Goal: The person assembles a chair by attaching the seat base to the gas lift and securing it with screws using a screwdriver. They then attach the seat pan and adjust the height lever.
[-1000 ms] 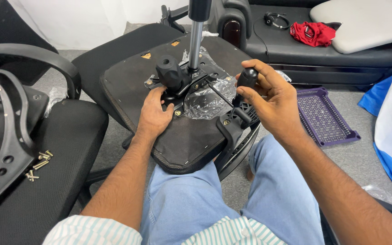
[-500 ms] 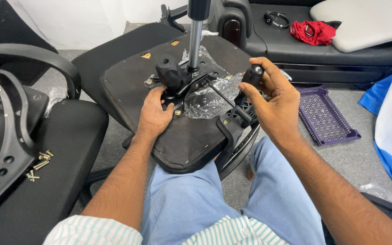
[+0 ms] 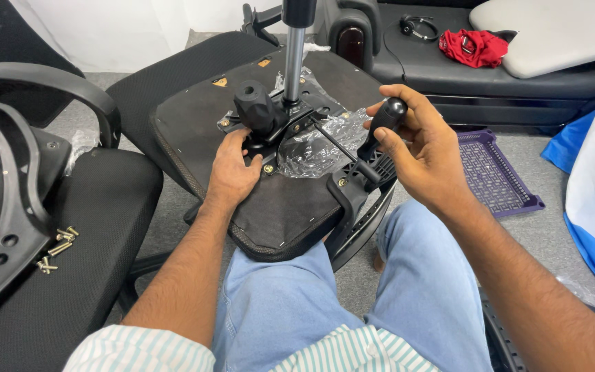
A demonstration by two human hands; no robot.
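1. Grey carpeted floor, white wall behind; the upturned office chair seat rests on the person's lap in blue jeans, underside up. Used as landmark below.
2. On the seat: black metal mechanism plate bolted at its middle, chrome gas-lift column standing up from it, crumpled clear plastic wrap just beside the column base, big black knob at the plate's left.
3. Left hand lies flat on the seat underside, fingers spread and open, tips touching the plate edge below the knob; grips nothing.
4. Right hand at the seat's right edge, fingers closed around the black lever handle, which rises from a bracket on the seat's right side.
5. Left of the seat: another black chair seat with loose brass-coloured screws on it, black plastic backrest frame lying over it.
6. Right of the seat: purple plastic tray on the floor. Behind the seat: black sofa with red cloth, headphones, grey cushion.
7. Versus a second ago: right hand has lifted slightly and wrapped further round the handle; handle now more upright. Left hand, seat unchanged.
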